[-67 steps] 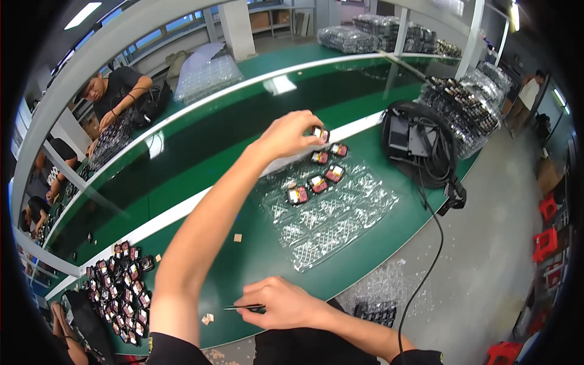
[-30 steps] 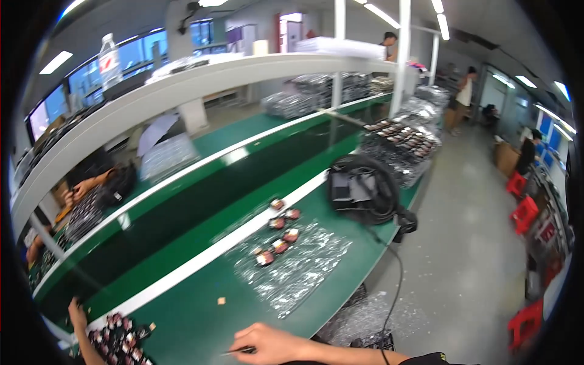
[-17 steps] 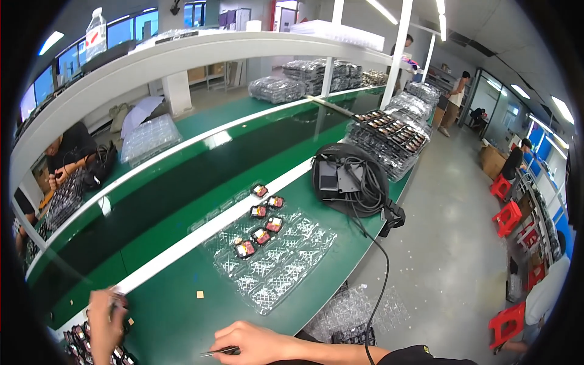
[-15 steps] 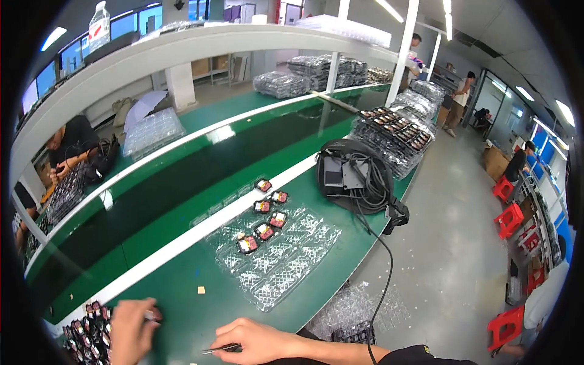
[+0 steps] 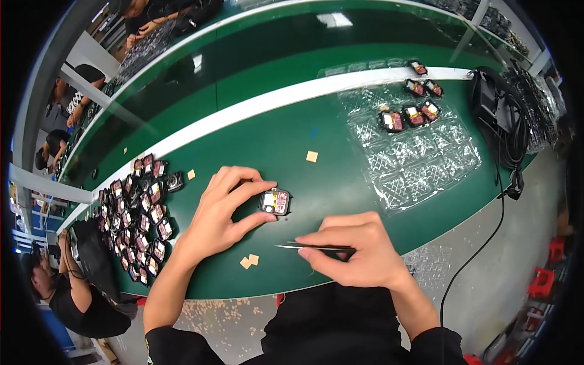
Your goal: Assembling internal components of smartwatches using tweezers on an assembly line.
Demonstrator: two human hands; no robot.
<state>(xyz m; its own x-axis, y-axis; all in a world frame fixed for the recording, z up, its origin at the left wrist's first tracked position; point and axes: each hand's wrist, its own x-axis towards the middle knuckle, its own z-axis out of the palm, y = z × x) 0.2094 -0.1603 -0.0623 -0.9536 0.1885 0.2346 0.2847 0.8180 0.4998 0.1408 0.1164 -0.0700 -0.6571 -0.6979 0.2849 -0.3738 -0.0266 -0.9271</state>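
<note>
Between the thumb and forefinger of my left hand is a small black-cased electronic module with a white, yellow and reddish inside. It is at the green table's middle. My right hand is closed round dark tweezers, whose tips point left, a little below the module and apart from it. To the left of my left hand lies a pile of similar modules. A clear plastic blister tray at the right carries several more modules along its far side.
Small tan squares are scattered on the table. A black bag with coiled cable sits at the right edge, its cord hanging down. A white rail runs along the back. A co-worker is at the left; others work across the line.
My left hand has brought a module rightward from the pile to the middle. My right hand still has the tweezers. The view has swung down and to the left.
</note>
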